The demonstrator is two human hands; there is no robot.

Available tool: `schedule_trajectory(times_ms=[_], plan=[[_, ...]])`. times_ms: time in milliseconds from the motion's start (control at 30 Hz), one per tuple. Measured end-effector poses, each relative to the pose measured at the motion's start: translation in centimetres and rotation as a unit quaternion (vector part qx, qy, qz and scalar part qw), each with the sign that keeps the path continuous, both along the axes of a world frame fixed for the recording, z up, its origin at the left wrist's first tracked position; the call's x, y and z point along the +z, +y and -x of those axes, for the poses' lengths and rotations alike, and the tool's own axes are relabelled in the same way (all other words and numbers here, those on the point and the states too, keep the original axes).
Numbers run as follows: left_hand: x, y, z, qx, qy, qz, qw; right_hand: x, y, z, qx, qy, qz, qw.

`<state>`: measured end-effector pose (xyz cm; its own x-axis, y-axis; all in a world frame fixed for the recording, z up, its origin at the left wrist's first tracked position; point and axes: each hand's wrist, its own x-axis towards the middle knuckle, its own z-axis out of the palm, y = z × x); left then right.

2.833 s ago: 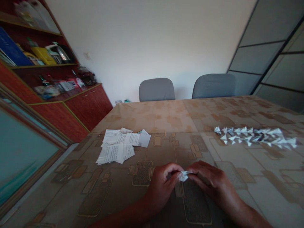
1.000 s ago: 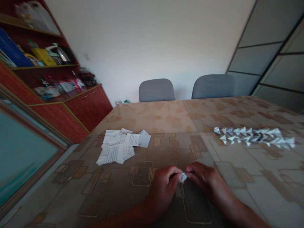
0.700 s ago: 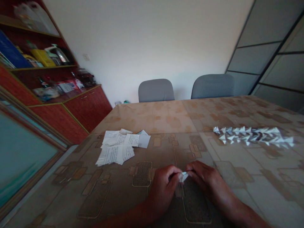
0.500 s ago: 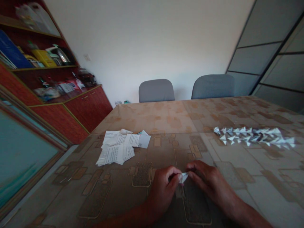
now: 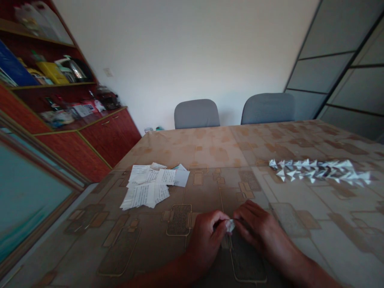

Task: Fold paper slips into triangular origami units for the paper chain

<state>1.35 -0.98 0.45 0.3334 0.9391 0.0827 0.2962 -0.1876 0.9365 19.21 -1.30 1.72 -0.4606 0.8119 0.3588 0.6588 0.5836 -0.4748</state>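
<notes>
Between my two hands is a small folded piece of paper (image 5: 230,226), white and partly covered by fingers. My left hand (image 5: 209,232) pinches its left side between thumb and forefinger. From the right, my right hand (image 5: 255,222) closes thumb and fingers on the other edge. Both hands are low over the near part of the table. Beyond them to the left lies a loose pile of printed paper slips (image 5: 147,188). Far to the right, rows of small folded paper pieces (image 5: 321,171) with pointed tips stand on the tablecloth.
A patterned cloth covers the table (image 5: 210,154). Two grey chairs, one at left (image 5: 197,114) and another at right (image 5: 268,109), stand at its far side. A red-brown cabinet (image 5: 111,136) with bottles, a kettle and folders is at the left. Grey panelled doors (image 5: 327,72) are at the right.
My right hand has moved slightly left, and its fingertips have closed onto the folded paper. Less of the paper shows now. My left hand keeps its pinch.
</notes>
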Motion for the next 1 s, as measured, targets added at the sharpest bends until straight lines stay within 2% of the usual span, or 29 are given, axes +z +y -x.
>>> schedule_trajectory(times_ms=[167, 500, 800, 1000], plan=[[0.1, 0.0, 0.0, 0.001, -0.005, 0.001, 1.000, -0.2, 0.4, -0.3, -0.010, 0.004, 0.001, 1.000], [0.1, 0.2, 0.0, 0.015, -0.019, 0.029, 0.999, 0.4, 0.1, -0.3, -0.039, 0.073, 0.154, 0.985], [0.5, 0.6, 0.7, -0.020, -0.004, 0.018, 1.000, 0.4, 0.3, -1.1, -0.047, 0.071, 0.164, 0.983], [0.0, 0.7, 0.6, -0.035, -0.036, 0.068, 0.996, 1.0, 0.4, -1.5, -0.028, 0.101, 0.196, 0.975]])
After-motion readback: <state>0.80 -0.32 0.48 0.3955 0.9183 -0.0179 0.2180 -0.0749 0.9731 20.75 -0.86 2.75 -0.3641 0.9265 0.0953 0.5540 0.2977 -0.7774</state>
